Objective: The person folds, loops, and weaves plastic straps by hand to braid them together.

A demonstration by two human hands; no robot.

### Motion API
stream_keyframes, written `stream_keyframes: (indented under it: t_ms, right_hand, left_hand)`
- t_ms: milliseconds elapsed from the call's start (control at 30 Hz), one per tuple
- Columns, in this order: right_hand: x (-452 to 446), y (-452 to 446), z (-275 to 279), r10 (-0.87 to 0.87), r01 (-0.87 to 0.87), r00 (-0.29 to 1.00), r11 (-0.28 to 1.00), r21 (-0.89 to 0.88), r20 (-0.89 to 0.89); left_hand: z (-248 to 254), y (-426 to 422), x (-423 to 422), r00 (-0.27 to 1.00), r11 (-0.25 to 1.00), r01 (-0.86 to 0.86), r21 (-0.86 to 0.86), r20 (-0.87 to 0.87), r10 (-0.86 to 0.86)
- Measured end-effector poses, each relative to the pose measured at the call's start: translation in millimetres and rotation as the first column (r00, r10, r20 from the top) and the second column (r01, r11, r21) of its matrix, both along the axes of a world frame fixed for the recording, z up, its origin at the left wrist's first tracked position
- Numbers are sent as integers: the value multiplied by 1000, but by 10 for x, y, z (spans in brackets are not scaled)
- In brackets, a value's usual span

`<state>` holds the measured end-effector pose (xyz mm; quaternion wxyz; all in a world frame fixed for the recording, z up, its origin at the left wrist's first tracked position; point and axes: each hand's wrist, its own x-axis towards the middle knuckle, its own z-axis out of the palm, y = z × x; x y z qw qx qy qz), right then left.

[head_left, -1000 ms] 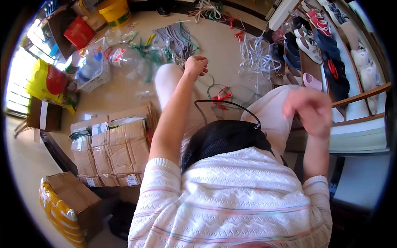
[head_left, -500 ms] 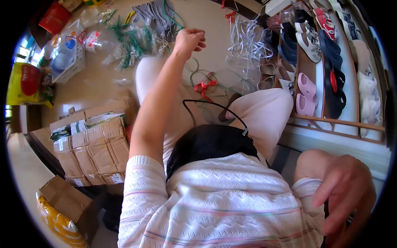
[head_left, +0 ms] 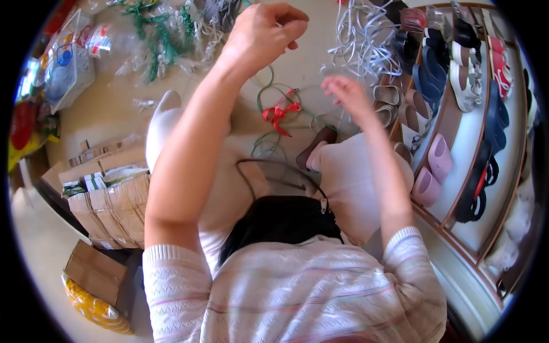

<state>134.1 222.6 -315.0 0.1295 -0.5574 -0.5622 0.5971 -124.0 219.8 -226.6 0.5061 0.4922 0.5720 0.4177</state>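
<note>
My left hand [head_left: 266, 35] is raised at the top middle, its fingers curled together. Whether something thin is pinched in them is hidden. My right hand [head_left: 347, 96] hovers above my right knee, smeared by motion, and its grip is unclear. Between and below the hands lie loops of green cord [head_left: 269, 91] and a red ribbon [head_left: 279, 112] on the floor. A heap of white straps [head_left: 366, 37] lies just beyond my right hand. Green and white string bundles [head_left: 166, 43] lie left of my left hand. A black bag [head_left: 280, 223] rests on my lap.
A shoe rack [head_left: 452, 128] with several pairs of shoes stands at the right. On the left are flattened cardboard boxes [head_left: 108, 214], an open box [head_left: 94, 268] and a yellow bag [head_left: 94, 306]. A white basket [head_left: 74, 68] stands at the upper left beside plastic bottles.
My right hand has swung from low at the right side to forward over my knee. My left hand appears higher in view. The camera view has shifted.
</note>
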Motion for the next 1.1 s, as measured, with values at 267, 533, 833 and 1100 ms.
stream_keyframes:
  t_ms: [267,533,833,1100]
  right_hand:
    - [1005,-482,-2395,364,-240,643,931,-274,674]
    - [983,-486,-2382,645,-273,464,756,-595,607]
    - [984,-432,-2454,535,-371,743,829,-418,401]
    - [-47,732,68,593,-597,792,802,-22,143]
  left_hand:
    - [-186,4,-102,998,984,3,-176,-58,-13]
    - [-123,93,103,996,970,27,-242,92,-5]
    - [-195,134,197,995,993,23,-118,-97,-34]
    - [-159,124,302,923,966,246,78,-324,-209]
